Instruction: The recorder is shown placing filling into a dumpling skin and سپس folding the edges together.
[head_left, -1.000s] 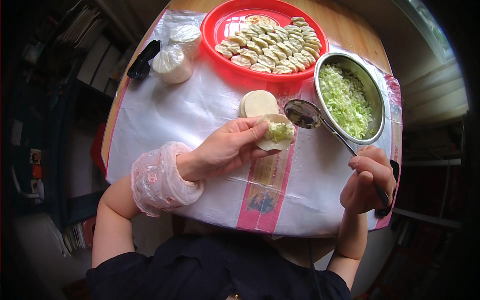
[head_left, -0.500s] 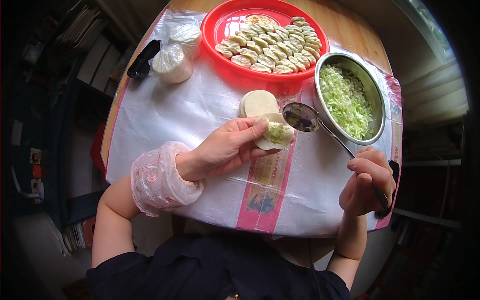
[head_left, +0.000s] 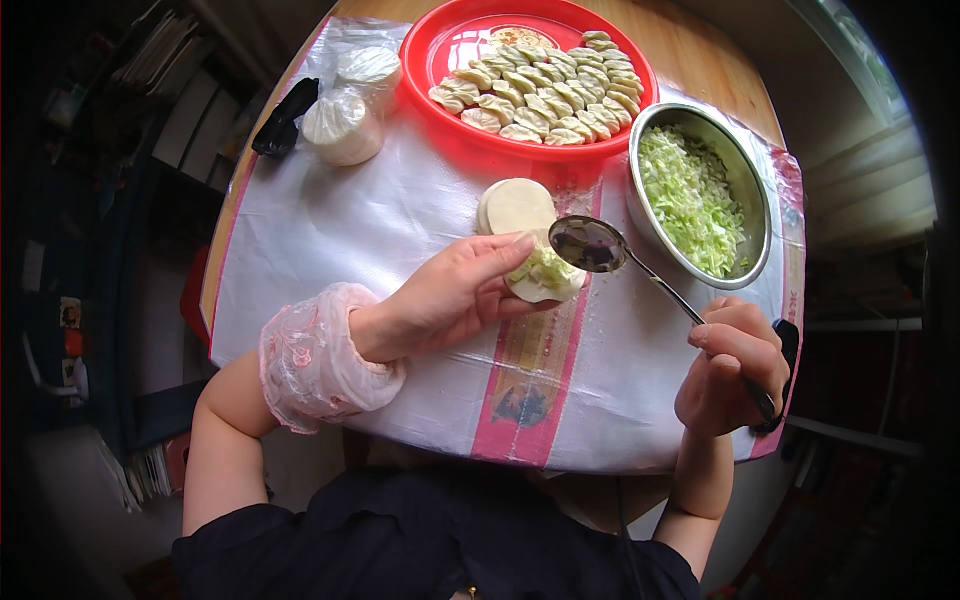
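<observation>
My left hand [head_left: 455, 295] holds a round dumpling wrapper [head_left: 545, 278] with a small heap of green shredded filling on it. My right hand [head_left: 730, 362] grips the handle of a metal spoon [head_left: 590, 245], whose empty bowl hovers just over the wrapper. A stack of plain round wrappers [head_left: 515, 207] lies on the table right behind my left fingers. The metal bowl of chopped green cabbage filling [head_left: 700, 195] stands to the right of the spoon.
A red round tray [head_left: 455, 45] with several folded dumplings sits at the back. Two bagged stacks of wrappers [head_left: 345, 125] and a black object [head_left: 283, 118] lie at the back left. A white plastic sheet [head_left: 340, 240] covers the wooden round table.
The spoon has stayed over the wrapper, shifting only slightly. Both hands are nearly where they were.
</observation>
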